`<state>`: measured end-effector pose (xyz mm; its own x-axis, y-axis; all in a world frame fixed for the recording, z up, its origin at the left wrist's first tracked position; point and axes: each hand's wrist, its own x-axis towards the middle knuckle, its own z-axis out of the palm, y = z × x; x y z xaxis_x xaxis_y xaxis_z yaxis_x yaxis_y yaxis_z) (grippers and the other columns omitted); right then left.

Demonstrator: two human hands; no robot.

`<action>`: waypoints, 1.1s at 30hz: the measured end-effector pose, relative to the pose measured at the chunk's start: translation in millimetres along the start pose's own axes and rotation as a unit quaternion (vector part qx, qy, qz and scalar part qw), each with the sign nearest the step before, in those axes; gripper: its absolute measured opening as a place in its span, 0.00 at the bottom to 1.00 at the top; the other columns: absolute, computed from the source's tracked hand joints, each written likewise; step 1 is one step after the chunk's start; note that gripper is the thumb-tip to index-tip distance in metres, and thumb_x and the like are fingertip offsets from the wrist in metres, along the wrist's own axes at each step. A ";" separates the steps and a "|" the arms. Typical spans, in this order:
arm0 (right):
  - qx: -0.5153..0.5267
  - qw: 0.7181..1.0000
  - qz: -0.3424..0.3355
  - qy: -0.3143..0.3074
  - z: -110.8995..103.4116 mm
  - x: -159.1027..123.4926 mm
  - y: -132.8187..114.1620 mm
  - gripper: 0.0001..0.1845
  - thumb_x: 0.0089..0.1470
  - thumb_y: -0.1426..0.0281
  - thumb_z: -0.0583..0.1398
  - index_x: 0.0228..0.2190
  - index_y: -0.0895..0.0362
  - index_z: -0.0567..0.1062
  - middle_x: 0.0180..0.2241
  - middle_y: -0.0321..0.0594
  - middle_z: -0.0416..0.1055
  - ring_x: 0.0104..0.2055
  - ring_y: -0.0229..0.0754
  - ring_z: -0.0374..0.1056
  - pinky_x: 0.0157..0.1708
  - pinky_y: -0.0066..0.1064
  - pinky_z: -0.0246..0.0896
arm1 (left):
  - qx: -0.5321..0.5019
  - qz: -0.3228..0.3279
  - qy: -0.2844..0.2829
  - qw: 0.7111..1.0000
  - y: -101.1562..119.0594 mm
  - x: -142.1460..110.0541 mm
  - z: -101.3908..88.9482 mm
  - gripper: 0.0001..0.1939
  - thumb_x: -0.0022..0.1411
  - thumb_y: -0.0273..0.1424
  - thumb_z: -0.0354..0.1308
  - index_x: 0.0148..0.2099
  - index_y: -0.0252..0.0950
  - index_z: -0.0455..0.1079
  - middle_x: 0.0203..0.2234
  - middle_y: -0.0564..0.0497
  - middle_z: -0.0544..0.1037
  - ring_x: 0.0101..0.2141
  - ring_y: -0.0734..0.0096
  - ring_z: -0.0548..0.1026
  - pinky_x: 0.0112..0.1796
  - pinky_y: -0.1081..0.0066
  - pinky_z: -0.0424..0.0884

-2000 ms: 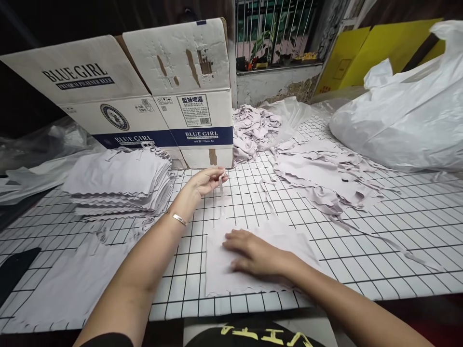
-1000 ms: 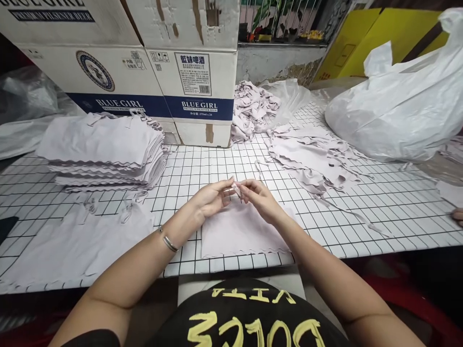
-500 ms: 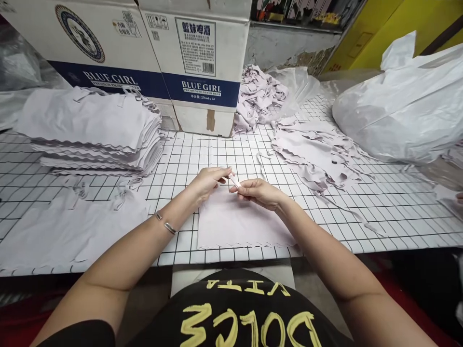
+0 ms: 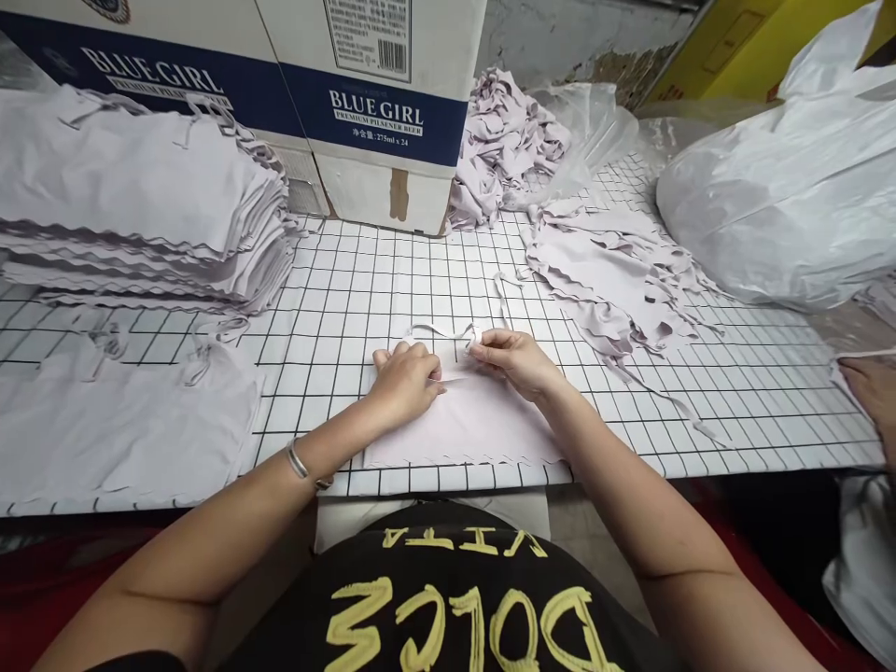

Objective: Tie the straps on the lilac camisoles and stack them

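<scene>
While pinching a fabric strap [image 4: 475,334] in the right hand [image 4: 516,359], centre frame, steadying pink cloth [image 4: 466,425] under the left hand [image 4: 402,385], unclear if gripping, calling for steadiness next.

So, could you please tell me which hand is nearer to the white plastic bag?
Right. The right hand pinches a thin strap, with the loose cloth pieces between it and the bag; the left hand is on the flat cloth, farther to the left.
</scene>
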<state>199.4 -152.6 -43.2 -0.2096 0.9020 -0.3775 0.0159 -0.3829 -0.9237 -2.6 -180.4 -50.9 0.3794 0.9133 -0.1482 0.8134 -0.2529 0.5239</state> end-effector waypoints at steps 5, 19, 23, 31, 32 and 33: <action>-0.004 0.999 -0.008 -0.048 3.8 -4.1 5.5 0.18 0.39 0.62 0.71 0.26 0.58 0.70 0.25 0.35 0.69 0.27 0.34 0.62 0.30 0.31 0.57 | -0.068 -0.020 -0.001 0.997 -1.0 -0.2 1.5 0.06 0.60 0.36 0.59 0.36 0.41 0.74 0.37 0.53 0.79 0.46 0.57 0.67 0.45 0.57 0.49; -0.308 0.934 -0.127 -0.128 13.5 -9.4 8.1 0.09 0.54 0.65 0.59 0.27 0.57 0.66 0.24 0.33 0.59 0.27 0.35 0.54 0.27 0.30 0.50 | -0.097 -0.030 0.010 0.995 3.4 -4.8 -0.5 0.08 0.60 0.36 0.58 0.31 0.39 0.74 0.35 0.53 0.78 0.45 0.59 0.68 0.45 0.57 0.50; -0.297 0.939 -0.117 -0.131 13.5 -10.3 7.6 0.10 0.54 0.63 0.59 0.27 0.56 0.66 0.23 0.33 0.58 0.26 0.35 0.53 0.27 0.30 0.49 | -0.098 -0.024 0.017 0.995 3.3 -4.9 0.1 0.09 0.60 0.36 0.58 0.30 0.39 0.74 0.34 0.52 0.77 0.44 0.59 0.68 0.45 0.56 0.50; -0.297 0.938 -0.119 -0.137 12.8 -11.8 7.3 0.10 0.55 0.63 0.59 0.28 0.57 0.67 0.24 0.33 0.58 0.27 0.35 0.53 0.27 0.29 0.49 | -0.101 -0.029 0.022 0.994 2.5 -5.2 -1.0 0.09 0.60 0.35 0.57 0.29 0.38 0.73 0.32 0.52 0.77 0.43 0.59 0.67 0.45 0.57 0.50; -0.299 0.937 -0.122 -0.136 12.8 -11.7 7.5 0.10 0.55 0.63 0.59 0.28 0.57 0.67 0.24 0.33 0.58 0.27 0.35 0.53 0.27 0.29 0.50 | -0.103 -0.028 0.023 0.994 2.7 -5.4 -1.4 0.09 0.60 0.35 0.57 0.29 0.38 0.73 0.33 0.52 0.77 0.43 0.59 0.67 0.45 0.56 0.50; -0.302 0.936 -0.125 -0.134 12.9 -11.5 7.7 0.10 0.55 0.64 0.58 0.28 0.57 0.67 0.24 0.33 0.58 0.27 0.35 0.53 0.27 0.29 0.50 | -0.104 -0.027 0.023 0.994 3.0 -5.5 -1.8 0.09 0.59 0.35 0.57 0.28 0.38 0.72 0.33 0.52 0.77 0.43 0.59 0.67 0.46 0.56 0.50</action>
<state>189.4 -168.5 -45.1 -0.5165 0.8349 -0.1900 0.4660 0.0879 -0.8804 -3.0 -185.6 -47.0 0.3135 0.9384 -0.1456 0.7210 -0.1355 0.6795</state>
